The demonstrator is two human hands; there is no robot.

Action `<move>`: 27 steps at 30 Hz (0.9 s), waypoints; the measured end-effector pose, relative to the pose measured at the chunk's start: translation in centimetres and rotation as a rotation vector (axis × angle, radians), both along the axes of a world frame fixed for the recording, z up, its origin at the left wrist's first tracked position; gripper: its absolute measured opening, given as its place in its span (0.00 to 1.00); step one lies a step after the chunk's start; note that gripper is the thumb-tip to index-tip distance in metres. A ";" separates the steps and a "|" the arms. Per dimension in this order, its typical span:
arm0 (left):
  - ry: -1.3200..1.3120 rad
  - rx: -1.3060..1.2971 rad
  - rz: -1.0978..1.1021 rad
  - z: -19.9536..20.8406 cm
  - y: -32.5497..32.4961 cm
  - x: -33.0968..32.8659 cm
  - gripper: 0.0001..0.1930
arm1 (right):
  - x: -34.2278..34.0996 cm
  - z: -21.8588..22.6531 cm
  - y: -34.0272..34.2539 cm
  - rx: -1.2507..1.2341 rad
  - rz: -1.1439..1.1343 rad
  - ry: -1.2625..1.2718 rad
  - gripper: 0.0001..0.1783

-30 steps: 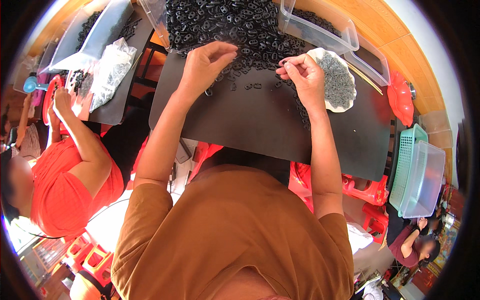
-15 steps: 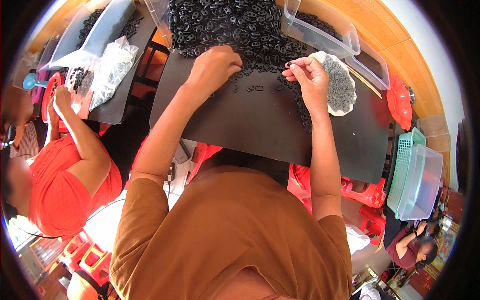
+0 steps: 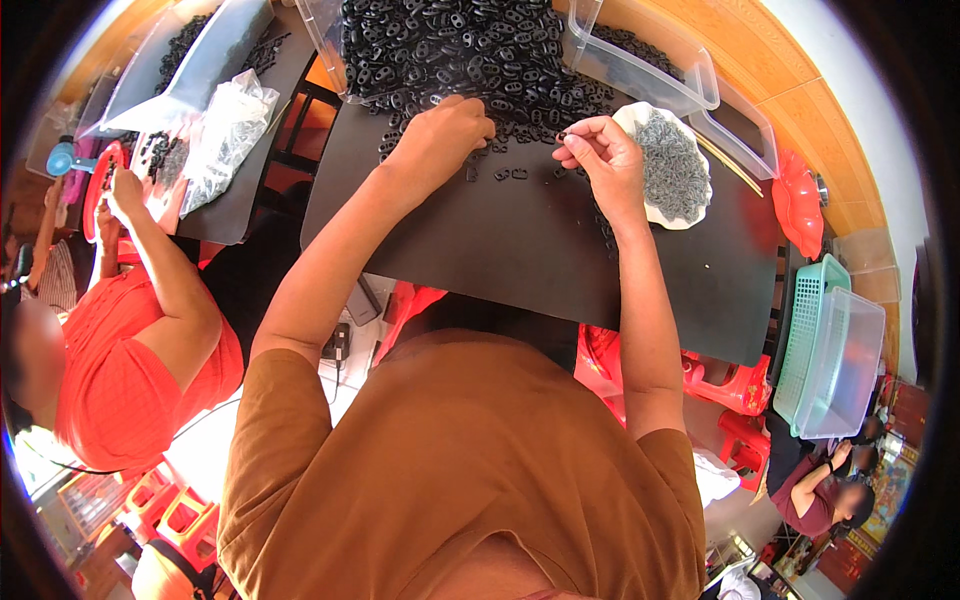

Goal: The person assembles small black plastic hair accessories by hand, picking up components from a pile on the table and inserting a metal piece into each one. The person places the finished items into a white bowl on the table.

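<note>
Small black plastic pieces with two holes lie in a large heap [image 3: 450, 50] at the far side of the dark table [image 3: 480, 250]. My left hand [image 3: 442, 138] is at the heap's near edge, back up, its fingers curled together; what they pinch, if anything, is hidden. To its right, my right hand [image 3: 608, 165] pinches a small dark piece [image 3: 562, 137] between thumb and forefinger. Just right of that hand stands a white scalloped bowl [image 3: 681, 222] full of small grey metal-looking parts [image 3: 668, 165]. A few loose black pieces [image 3: 516, 174] lie between my hands.
Clear plastic bins [image 3: 705, 90] flank the heap. A red dish [image 3: 798, 205] and a green basket [image 3: 810, 340] are at the right. On the left, a person in red [image 3: 150, 350] works at another table beside a clear plastic bag [image 3: 230, 140]. Red stools [image 3: 735, 385] stand below the table.
My right hand has moved slightly left with the small dark piece. My left hand has shifted a little to the right along the heap's edge.
</note>
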State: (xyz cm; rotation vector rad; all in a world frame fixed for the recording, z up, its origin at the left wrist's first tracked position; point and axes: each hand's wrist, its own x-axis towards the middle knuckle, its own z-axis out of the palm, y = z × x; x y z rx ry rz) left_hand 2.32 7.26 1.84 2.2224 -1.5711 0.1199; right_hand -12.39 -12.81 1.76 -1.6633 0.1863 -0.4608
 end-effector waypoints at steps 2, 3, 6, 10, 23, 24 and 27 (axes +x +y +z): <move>-0.013 0.000 0.011 -0.4 -0.2 0.2 0.05 | 0.0 -0.1 0.0 0.000 0.006 -0.001 0.03; -0.019 0.001 0.016 -0.5 -0.2 0.3 0.05 | 0.0 -0.2 0.0 0.004 0.008 -0.001 0.03; -0.026 -0.017 -0.016 -0.5 -0.3 0.1 0.05 | 0.0 0.0 0.2 0.000 0.005 0.009 0.04; 0.014 -0.128 -0.080 -0.6 -0.1 0.7 0.08 | 0.1 -0.2 0.6 -0.011 0.021 0.040 0.04; 1.565 -0.435 -0.019 -0.4 -2.8 -1.0 0.10 | 0.1 -0.1 1.3 -0.074 0.003 0.057 0.06; 1.569 -0.432 -0.016 -0.5 -2.9 -1.0 0.10 | 0.1 0.0 1.4 -0.064 0.006 0.044 0.06; 1.586 -0.439 -0.022 -0.8 -3.1 -1.1 0.10 | 0.2 0.0 1.4 -0.058 0.015 0.029 0.07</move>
